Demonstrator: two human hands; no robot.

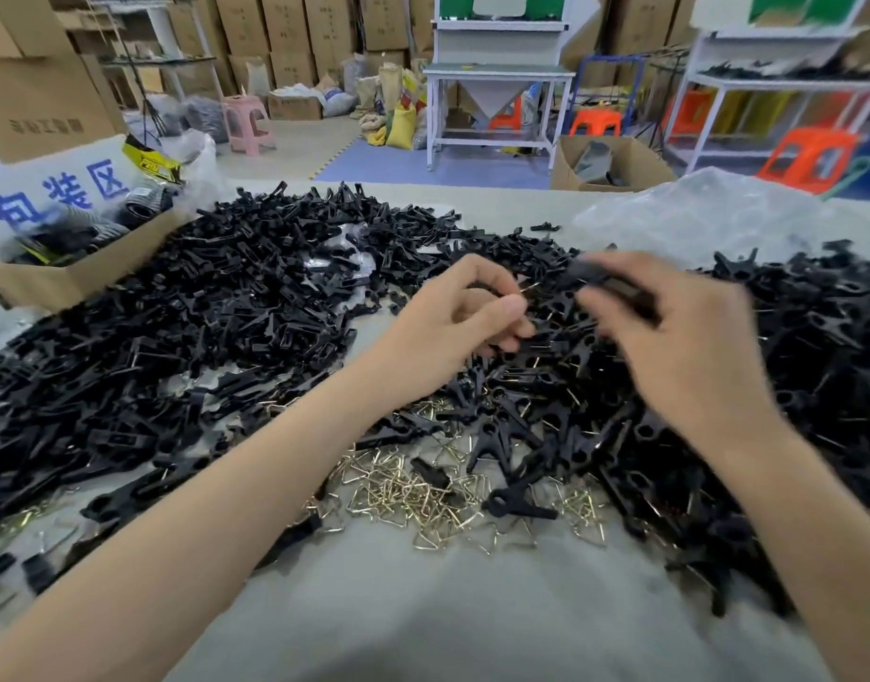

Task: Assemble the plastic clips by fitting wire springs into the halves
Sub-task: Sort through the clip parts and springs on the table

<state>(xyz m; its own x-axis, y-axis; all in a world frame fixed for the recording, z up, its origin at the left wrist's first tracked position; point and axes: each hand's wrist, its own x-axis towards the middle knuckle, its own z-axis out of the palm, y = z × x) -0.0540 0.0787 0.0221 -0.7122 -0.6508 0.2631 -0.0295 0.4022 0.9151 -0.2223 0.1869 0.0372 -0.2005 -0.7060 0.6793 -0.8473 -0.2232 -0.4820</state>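
Note:
A wide heap of black plastic clip halves (216,307) covers the grey table (472,607) on the left and middle. Assembled black clips (792,366) pile up on the right. Loose gold wire springs (423,494) lie in a patch near the table's front. My left hand (457,327) hovers over the heap with curled fingers and pinches a thin wire spring (529,287) at its fingertips. My right hand (669,337) is blurred and grips a black clip half (605,283), held close to the spring, a little apart from it.
An open cardboard box (74,273) with bagged goods stands at the left edge. A crumpled clear plastic bag (693,214) lies at the back right. Beyond the table are white workbenches (497,76), stools (811,155) and stacked cartons (285,32).

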